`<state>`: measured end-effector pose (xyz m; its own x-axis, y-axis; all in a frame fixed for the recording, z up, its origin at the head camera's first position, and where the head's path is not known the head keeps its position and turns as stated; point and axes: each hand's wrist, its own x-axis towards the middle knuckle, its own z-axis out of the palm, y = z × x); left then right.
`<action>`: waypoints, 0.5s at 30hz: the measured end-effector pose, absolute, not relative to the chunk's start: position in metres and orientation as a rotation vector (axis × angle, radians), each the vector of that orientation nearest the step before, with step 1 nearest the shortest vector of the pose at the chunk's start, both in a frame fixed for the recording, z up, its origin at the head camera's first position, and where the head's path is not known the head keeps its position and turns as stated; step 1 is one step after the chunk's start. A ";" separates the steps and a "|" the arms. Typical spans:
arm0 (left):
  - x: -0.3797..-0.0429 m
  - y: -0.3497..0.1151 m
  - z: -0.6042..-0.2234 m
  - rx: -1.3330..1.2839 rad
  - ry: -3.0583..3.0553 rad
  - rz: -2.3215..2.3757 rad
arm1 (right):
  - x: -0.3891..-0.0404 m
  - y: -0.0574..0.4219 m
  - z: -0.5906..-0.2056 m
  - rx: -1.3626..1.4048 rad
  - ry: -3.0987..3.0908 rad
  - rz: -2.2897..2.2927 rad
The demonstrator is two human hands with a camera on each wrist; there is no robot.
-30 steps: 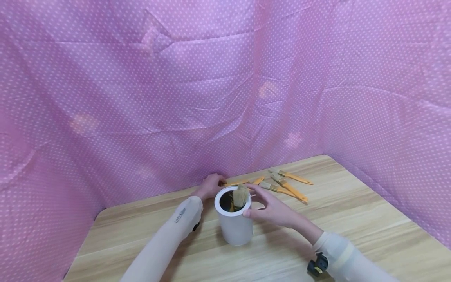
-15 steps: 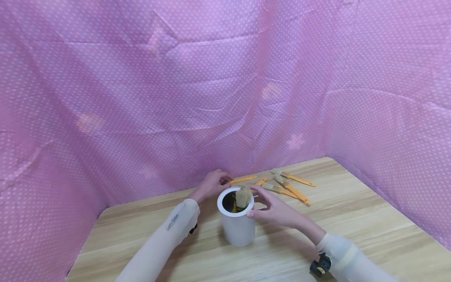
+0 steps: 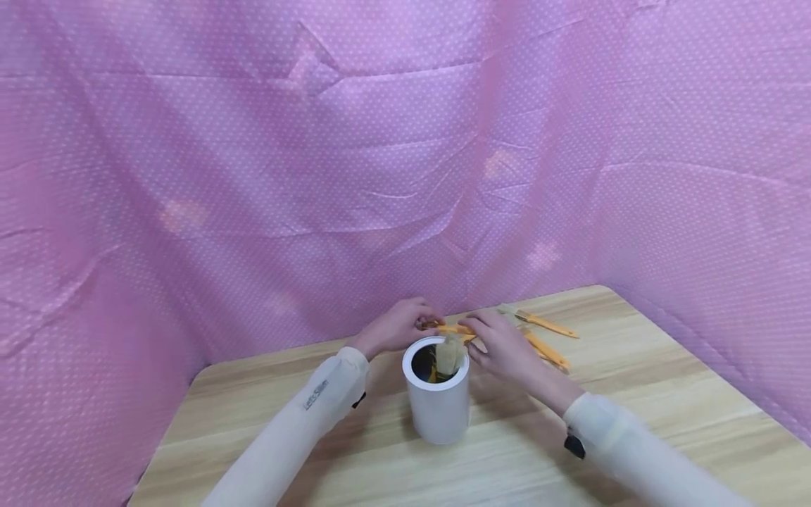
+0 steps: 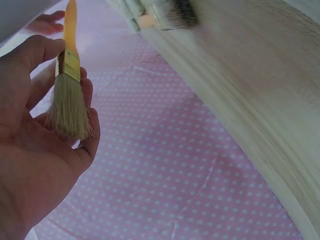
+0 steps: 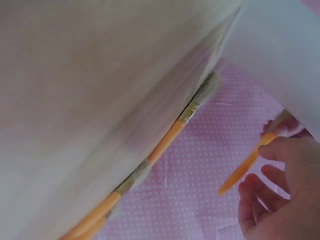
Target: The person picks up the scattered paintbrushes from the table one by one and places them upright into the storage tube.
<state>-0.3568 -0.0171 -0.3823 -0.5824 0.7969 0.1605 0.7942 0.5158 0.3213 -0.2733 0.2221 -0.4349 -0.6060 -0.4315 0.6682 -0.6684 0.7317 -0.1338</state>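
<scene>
Pink cloth [image 4: 170, 145] behind yellow-handled, pale-bristled paintbrush [image 4: 69, 72]

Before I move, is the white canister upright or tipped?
Upright: the white canister stands on the wooden table, its open rim facing up, brush bristles showing there.

The left arm [image 3: 285, 433] and right arm [image 3: 640, 451] reach forward, slanting inward. The left grip [image 3: 395, 326] (a bare hand, like the other) pinches with thumb [image 4: 44, 50] against bent fingers [image 4: 92, 132]; near it, the right grip [image 3: 505, 346] has its fingers partly curled, thumb reaching forward.
</scene>
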 end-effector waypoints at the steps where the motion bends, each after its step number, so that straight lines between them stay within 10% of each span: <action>1: -0.356 -0.016 -0.381 1.456 2.720 0.563 | -0.277 0.220 -0.434 0.834 -2.283 0.443; 15: -0.341 -0.048 -0.374 1.289 2.756 0.817 | -0.283 0.203 -0.430 0.795 -2.328 0.538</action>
<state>-0.3412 -0.0475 -0.3744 -0.6651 0.7136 0.2199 0.7182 0.5305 0.4504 -0.2826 0.2031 -0.4300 -0.6316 -0.4040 0.6616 -0.6535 0.7367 -0.1740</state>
